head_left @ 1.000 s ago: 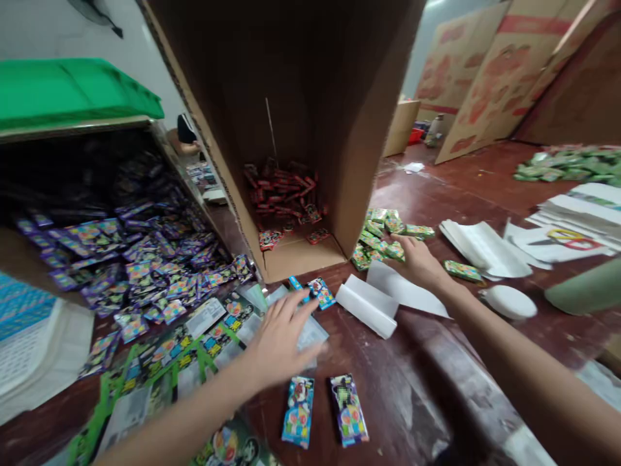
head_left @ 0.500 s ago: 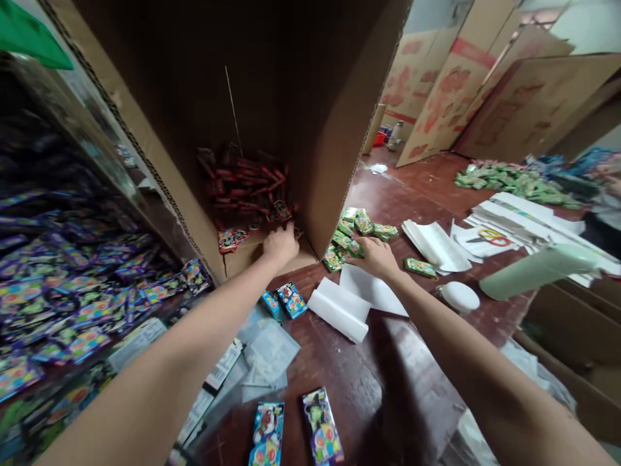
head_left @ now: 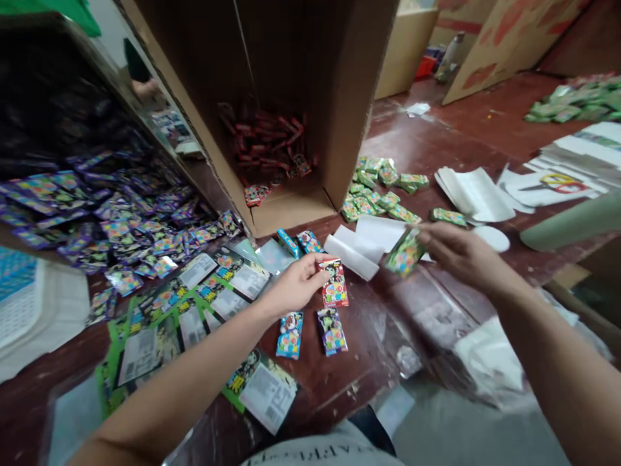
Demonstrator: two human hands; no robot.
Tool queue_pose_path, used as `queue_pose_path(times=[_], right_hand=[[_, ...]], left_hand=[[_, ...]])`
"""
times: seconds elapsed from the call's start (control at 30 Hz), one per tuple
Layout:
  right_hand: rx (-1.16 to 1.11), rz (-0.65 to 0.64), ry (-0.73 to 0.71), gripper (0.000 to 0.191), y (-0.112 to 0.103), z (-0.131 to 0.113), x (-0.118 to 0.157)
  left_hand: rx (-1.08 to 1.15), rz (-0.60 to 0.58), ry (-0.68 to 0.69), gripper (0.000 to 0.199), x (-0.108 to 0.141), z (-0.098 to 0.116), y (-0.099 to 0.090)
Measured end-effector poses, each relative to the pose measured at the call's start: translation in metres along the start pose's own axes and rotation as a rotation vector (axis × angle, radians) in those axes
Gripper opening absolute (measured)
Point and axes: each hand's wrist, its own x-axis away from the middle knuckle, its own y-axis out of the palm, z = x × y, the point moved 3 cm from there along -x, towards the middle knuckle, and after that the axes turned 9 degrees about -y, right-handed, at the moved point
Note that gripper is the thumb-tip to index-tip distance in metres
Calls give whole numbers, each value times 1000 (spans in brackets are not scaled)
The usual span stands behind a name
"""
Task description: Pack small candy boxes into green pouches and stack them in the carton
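Note:
Between the thumb and fingers of my left hand (head_left: 298, 283) is a small red packet (head_left: 336, 285), held over the table. My right hand (head_left: 451, 249) pinches a green packet (head_left: 405, 254), blurred by motion, above the table to the right. Just below the red packet lie a blue packet (head_left: 290, 335) and a purple packet (head_left: 332, 331), side by side. Behind my left hand are two more blue packets (head_left: 309, 242). Red packets (head_left: 269, 145) are heaped inside the upright cardboard box (head_left: 295, 210). Beside its right wall sits a pile of green packets (head_left: 373, 194).
Purple packets (head_left: 140, 213) spill from a container at left. Printed cards with clear sleeves (head_left: 194, 310) cover the front left. White paper sheets (head_left: 356, 249), scissors (head_left: 557, 184) and a pale green cylinder (head_left: 572, 220) lie toward the right. A white basket (head_left: 58, 310) stands at far left.
My left hand has come out of the box toward me with a red packet. My right hand has lifted a green packet from the pile and moved right and nearer. The view has shifted.

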Motion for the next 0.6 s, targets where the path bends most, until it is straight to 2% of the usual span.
queue_pose_path(times=[0.07, 0.1, 0.23, 0.3, 0.37, 0.43, 0.5, 0.6], right_hand=[[-37, -250, -48, 39, 14, -16, 44], [-31, -320, -56, 40, 23, -20, 62], [77, -260, 18, 50, 45, -14, 106], [116, -246, 5, 74, 45, -13, 119], [115, -278, -64, 108, 45, -17, 130], [91, -311, -125, 128, 49, -22, 136], [64, -311, -134, 128, 57, -25, 138], [34, -302, -146, 114, 71, -23, 136]], left_hand=[[-80, -96, -30, 34, 3, -12, 26], [-145, -123, -30, 36, 2, -16, 39], [-538, -56, 76, 43, 0, -24, 76], [-768, 8, 204, 54, 6, -21, 84], [-1000, 46, 352, 84, 14, -17, 87], [-1180, 31, 432, 113, 19, -17, 88], [-1265, -20, 406, 115, 17, -21, 89], [-1260, -41, 328, 96, 10, -28, 95]])
